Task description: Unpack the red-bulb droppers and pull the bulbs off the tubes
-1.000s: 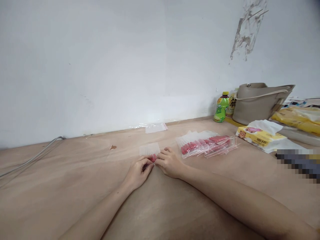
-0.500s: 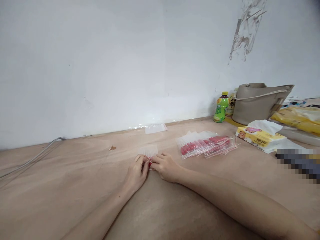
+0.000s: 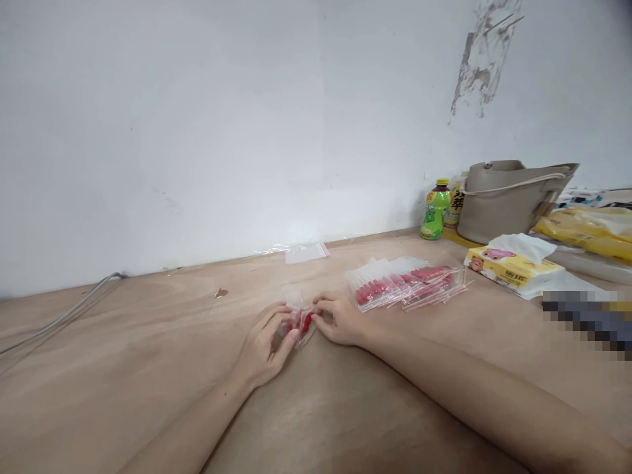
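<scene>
A small clear zip bag (image 3: 300,324) with red pieces in it lies tilted between my hands on the table. My left hand (image 3: 266,339) has its thumb and fingers curled on the bag's left side. At the right edge, my right hand (image 3: 340,320) pinches the bag close to the bright red part. The fingertips hide some of the contents, and the red pieces are too small to name. Just to the right lies a fanned pile of similar zip bags (image 3: 405,283) holding red, rounded pieces.
A flat plastic bag (image 3: 306,253) lies by the wall. To the right stand a green-labelled bottle (image 3: 435,210), a grey-beige handbag (image 3: 508,204) and a yellow tissue box (image 3: 513,266). A grey cable (image 3: 74,313) runs along the left. A small brown scrap (image 3: 221,293) lies behind my left hand.
My hands have moved apart a little, the left one opening more. The bag between them is now turned at an angle and shows more of its red contents.
</scene>
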`<state>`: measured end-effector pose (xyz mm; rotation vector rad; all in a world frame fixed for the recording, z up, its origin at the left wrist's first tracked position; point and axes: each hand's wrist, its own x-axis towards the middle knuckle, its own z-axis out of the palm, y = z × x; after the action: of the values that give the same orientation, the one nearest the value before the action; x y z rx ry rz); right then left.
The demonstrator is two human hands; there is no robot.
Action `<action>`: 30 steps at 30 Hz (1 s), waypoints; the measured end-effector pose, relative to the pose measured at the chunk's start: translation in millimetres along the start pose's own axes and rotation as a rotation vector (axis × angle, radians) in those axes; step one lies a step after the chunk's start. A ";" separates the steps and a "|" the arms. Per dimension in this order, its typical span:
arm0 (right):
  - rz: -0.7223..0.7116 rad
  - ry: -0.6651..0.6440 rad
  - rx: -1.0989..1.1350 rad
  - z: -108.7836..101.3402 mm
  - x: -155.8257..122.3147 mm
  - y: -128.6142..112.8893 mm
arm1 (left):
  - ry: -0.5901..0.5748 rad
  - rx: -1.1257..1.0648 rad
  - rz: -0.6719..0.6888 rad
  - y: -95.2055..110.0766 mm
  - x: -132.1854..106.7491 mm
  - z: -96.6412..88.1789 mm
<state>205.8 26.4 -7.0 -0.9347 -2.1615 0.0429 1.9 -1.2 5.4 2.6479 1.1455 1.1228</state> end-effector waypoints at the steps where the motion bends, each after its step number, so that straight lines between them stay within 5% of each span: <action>1: 0.040 0.028 -0.033 0.6 0.5 2.8 | -0.021 0.050 -0.039 -1.4 -0.1 0.3; 6: 0.154 0.067 -0.103 2.8 1.6 11.2 | -0.159 0.159 -0.204 -5.7 2.3 2.1; 14: 0.077 -0.055 -0.053 -0.4 3.0 8.0 | -0.084 0.159 -0.147 -0.1 0.9 -5.1; 18: 0.027 -0.119 0.040 -6.1 4.3 0.2 | -0.153 0.008 -0.102 -0.8 -0.5 -6.5; 24: 0.107 -0.243 0.148 -10.5 8.9 -2.0 | -0.229 -0.051 -0.189 -6.5 -3.0 -4.4; 30: 0.206 -0.231 0.236 -7.0 8.8 2.7 | -0.217 -0.071 -0.223 -9.0 -4.6 -2.4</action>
<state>208.3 32.2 2.8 -1.0503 -2.1980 0.5176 -7.3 1.8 1.6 2.4406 1.2903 0.8015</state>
